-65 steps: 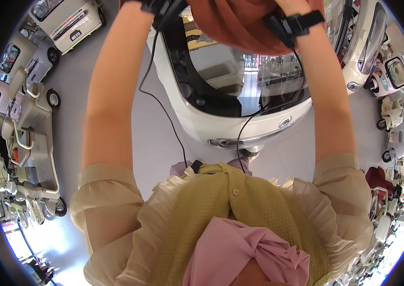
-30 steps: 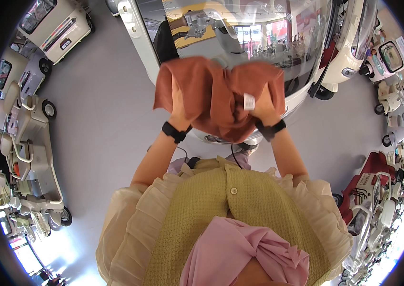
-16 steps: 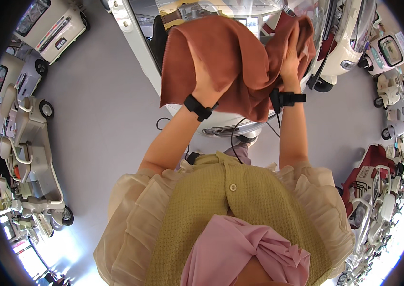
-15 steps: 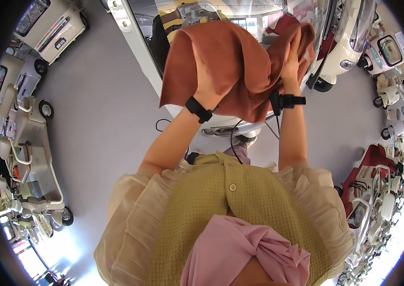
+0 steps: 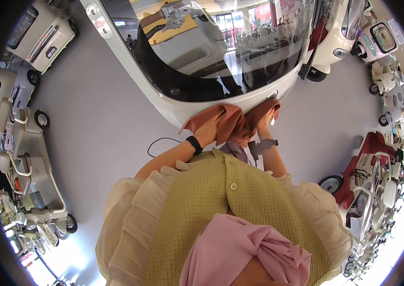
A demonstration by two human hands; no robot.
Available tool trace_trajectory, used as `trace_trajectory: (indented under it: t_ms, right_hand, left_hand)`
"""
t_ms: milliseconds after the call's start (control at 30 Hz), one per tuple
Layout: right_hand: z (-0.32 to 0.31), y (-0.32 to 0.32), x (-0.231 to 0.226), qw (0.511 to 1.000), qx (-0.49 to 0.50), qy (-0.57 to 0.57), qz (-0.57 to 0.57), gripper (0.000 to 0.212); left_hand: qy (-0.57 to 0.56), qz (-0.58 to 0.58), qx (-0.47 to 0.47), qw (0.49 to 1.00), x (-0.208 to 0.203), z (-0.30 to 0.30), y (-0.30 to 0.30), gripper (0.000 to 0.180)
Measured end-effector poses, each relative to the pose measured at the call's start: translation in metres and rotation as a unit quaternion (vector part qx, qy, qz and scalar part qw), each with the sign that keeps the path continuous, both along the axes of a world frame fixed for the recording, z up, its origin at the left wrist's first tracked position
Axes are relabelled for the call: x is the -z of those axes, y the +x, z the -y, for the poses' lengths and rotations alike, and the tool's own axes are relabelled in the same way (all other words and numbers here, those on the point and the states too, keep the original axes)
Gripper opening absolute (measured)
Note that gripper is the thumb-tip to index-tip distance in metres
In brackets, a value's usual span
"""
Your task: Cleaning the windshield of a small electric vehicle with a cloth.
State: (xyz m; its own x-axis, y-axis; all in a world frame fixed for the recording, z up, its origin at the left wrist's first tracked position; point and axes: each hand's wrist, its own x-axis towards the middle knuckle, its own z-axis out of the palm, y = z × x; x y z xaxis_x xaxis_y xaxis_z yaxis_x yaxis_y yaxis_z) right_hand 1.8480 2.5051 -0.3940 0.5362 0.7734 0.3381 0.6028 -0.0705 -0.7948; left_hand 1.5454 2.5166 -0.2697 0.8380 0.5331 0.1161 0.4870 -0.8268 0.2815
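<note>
A rust-brown cloth (image 5: 230,117) hangs in loose folds between my two hands, low against the rounded front of a cream vehicle (image 5: 168,107). My left hand (image 5: 207,132) grips the cloth's left part, with fingertips partly lost in the folds. On the other side my right hand (image 5: 264,126) is closed on a bunched end, just below a small round badge (image 5: 272,95). Above the cloth curves the vehicle's large windshield (image 5: 259,57), full of reflections; a handlebar (image 5: 176,16) shows through it. Whether the cloth touches the body panel is hard to tell.
Grey floor (image 5: 106,114) lies on both sides. Cream carts and vehicles (image 5: 35,157) line the left. A second cream vehicle (image 5: 333,40) stands close by at upper right, with a red three-wheeler (image 5: 362,167) below. A thin black cable (image 5: 156,141) loops beside my left forearm.
Both hands have come down and nearer to me with the cloth, from in front of the windshield to the lower front body. The cloth is more bunched, and the windshield is uncovered.
</note>
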Motion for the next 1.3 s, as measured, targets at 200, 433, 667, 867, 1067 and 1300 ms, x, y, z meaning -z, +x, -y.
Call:
trace_trajectory:
  t_ms: [200, 433, 667, 867, 1067, 1300]
  right_hand:
    - [0.022, -0.077, -0.060, 0.999, -0.010, -0.033, 0.023, 0.058]
    - [-0.015, -0.152, -0.224, 0.974, -0.104, 0.028, 0.197, 0.054]
    - [-0.066, -0.168, -0.296, 0.910, -0.187, 0.089, 0.360, 0.053]
    - [-0.063, -0.174, -0.277, 0.832, -0.419, 0.083, 0.354, 0.050]
    - [-0.058, -0.111, -0.258, 0.863, -0.482, 0.027, 0.147, 0.047]
    - [-0.074, 0.011, -0.270, 0.896, -0.334, 0.023, 0.291, 0.050]
  left_hand:
    - [0.018, -0.107, 0.067, 0.992, 0.009, -0.006, -0.039, 0.049]
    - [-0.088, 0.288, -0.302, 0.904, -0.037, -0.045, -0.069, 0.044]
    - [-0.050, 0.418, -0.364, 0.831, -0.033, -0.068, -0.066, 0.044]
    - [-0.136, 0.286, -0.359, 0.878, -0.021, -0.040, -0.078, 0.043]
    - [-0.190, 0.212, -0.344, 0.895, -0.012, -0.027, -0.057, 0.042]
    - [-0.150, 0.213, -0.350, 0.900, -0.026, -0.047, 0.038, 0.042]
